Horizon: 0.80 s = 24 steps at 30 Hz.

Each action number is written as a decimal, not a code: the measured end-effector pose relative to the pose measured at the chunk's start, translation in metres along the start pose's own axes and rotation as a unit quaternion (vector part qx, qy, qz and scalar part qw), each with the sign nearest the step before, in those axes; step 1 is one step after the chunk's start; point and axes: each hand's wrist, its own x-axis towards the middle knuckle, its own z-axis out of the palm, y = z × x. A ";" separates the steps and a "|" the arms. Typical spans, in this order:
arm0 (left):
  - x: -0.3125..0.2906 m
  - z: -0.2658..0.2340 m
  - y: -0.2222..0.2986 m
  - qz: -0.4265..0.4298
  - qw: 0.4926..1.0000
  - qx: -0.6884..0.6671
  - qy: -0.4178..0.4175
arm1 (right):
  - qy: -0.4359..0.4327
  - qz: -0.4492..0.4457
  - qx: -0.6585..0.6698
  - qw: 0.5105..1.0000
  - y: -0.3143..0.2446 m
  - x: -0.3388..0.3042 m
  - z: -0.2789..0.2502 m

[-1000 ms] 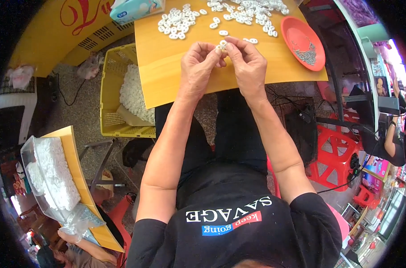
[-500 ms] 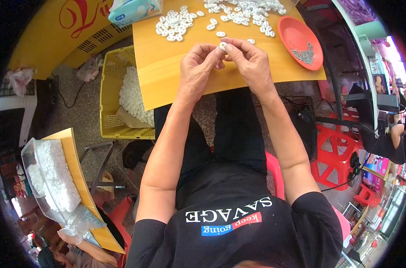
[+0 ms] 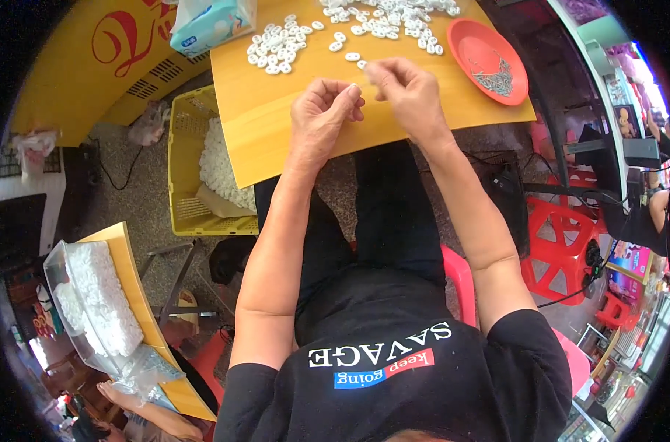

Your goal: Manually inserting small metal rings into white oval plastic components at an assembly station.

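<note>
Small white oval pieces with two holes lie about the wooden table (image 3: 276, 136). One white two-holed piece (image 3: 361, 65) sits at the fingertips of my right hand (image 3: 410, 96), which is pinched closed over the table. To its left, my left hand (image 3: 324, 114) is curled, thumb pressed against the forefinger. Whatever it may hold is hidden by the fingers. A heap of white pieces (image 3: 280, 46) lies beyond my left hand, and a bigger heap (image 3: 394, 18) stretches along the far side. Just past the right fingertips lies another loose piece (image 3: 353, 56).
A red plate (image 3: 471, 55) with thin grey metal bits rests at the right. A tissue pack (image 3: 213, 26) is at the far left. Beside the table stands a yellow crate (image 3: 176, 162) of white pieces. Another person's arm (image 3: 154, 416) shows at lower left, near a clear bin (image 3: 99, 302).
My hands were together around a white piece and have come apart. The right has lifted away from the left, with a white piece at its fingertips. The whole view has shifted slightly.
</note>
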 end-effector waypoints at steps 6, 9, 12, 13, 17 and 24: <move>0.001 -0.002 0.001 -0.006 0.999 -0.032 0.014 | 0.041 0.145 0.235 0.960 -0.004 0.007 -0.016; 0.001 -0.003 0.001 -0.005 0.999 -0.041 0.017 | -0.004 0.175 0.308 0.935 -0.005 0.002 -0.021; 0.000 -0.002 0.002 -0.005 0.999 -0.047 0.010 | -0.036 0.181 0.336 0.924 -0.005 -0.001 -0.024; 0.000 -0.002 0.002 -0.004 0.999 -0.045 0.008 | -0.041 0.184 0.344 0.920 -0.006 -0.003 -0.024; 0.000 -0.002 0.002 -0.003 0.999 -0.048 0.006 | -0.031 0.199 0.368 0.908 -0.008 -0.009 -0.019; -0.002 0.001 0.005 -0.011 0.999 -0.044 0.007 | -0.024 0.244 0.433 0.867 -0.001 -0.016 -0.017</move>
